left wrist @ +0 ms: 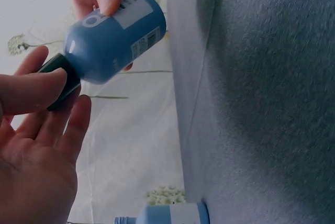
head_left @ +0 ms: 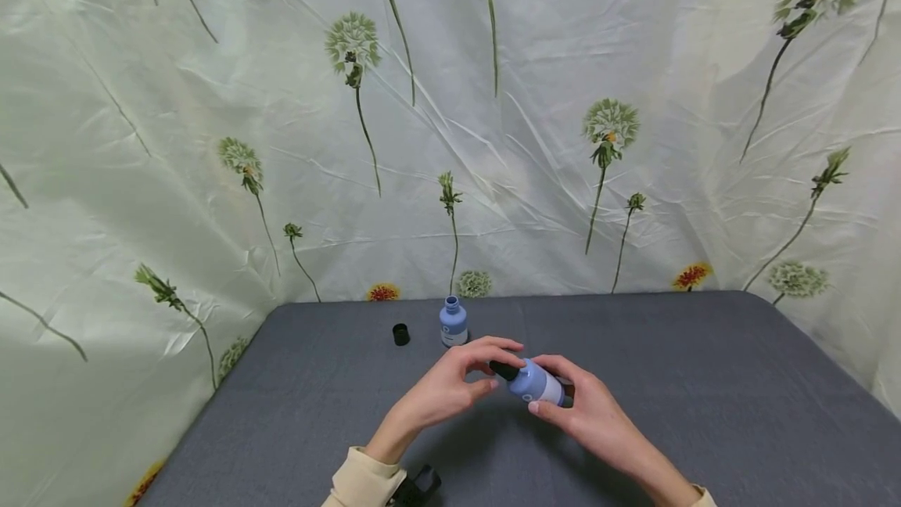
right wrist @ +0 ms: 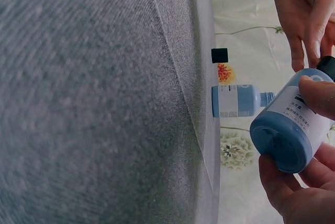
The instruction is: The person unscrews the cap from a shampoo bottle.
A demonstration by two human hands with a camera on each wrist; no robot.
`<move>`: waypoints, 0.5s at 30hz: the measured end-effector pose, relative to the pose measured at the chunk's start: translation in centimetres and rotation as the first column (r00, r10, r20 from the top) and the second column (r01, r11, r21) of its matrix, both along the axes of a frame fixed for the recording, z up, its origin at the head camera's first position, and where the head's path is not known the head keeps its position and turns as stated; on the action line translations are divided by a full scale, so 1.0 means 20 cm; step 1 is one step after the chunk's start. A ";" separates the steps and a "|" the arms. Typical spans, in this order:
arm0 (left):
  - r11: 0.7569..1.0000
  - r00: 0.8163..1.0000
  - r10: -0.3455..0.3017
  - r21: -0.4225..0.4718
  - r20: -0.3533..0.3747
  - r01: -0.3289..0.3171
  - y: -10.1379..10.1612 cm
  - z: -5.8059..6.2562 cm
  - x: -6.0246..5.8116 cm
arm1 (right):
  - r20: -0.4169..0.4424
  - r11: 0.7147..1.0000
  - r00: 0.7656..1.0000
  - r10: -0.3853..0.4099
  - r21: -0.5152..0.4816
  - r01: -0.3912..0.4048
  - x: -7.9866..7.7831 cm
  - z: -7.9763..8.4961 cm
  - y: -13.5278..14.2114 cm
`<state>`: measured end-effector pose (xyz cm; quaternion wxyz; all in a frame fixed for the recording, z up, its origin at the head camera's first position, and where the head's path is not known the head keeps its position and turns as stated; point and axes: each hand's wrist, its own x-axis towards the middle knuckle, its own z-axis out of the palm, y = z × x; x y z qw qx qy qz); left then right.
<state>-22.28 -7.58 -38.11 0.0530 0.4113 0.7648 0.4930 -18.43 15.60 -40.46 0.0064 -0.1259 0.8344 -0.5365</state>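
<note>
Held up off the table, a blue bottle (head_left: 536, 383) with a pale label and black cap (head_left: 504, 370) tilts with its cap toward the left. My right hand (head_left: 598, 417) grips it around the body, thumb on the near side. At the cap, my left hand (head_left: 439, 390) has its thumb on one side and fingers on the other; in the left wrist view the thumb lies over the cap (left wrist: 64, 80). A second blue bottle (head_left: 454, 323) stands upright and uncapped behind the hands, its threaded neck bare. Left of it sits a loose black cap (head_left: 400, 334).
The dark grey cloth-covered table (head_left: 317, 397) reaches back to a pale curtain (head_left: 493, 178) printed with dandelions. A black object (head_left: 418, 485) shows beside the left sleeve at the front edge of the view.
</note>
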 end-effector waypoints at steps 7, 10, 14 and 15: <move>0.998 0.998 0.052 -0.033 -0.022 -0.052 0.01 -0.01 0.00 | -0.005 1.000 1.000 0.015 0.012 -0.015 0.00 0.00 0.00; 0.996 0.997 0.070 -0.048 -0.020 -0.071 0.01 0.00 0.01 | -0.004 1.000 1.000 0.012 0.012 -0.012 0.01 0.00 -0.01; 0.994 0.995 0.098 -0.043 -0.010 -0.098 0.01 0.00 0.01 | -0.001 1.000 1.000 0.003 0.025 -0.003 0.00 0.00 -0.01; 0.994 0.994 0.106 -0.038 -0.005 -0.106 0.01 0.00 0.01 | 0.001 1.000 1.000 0.002 0.027 -0.002 0.00 0.00 -0.01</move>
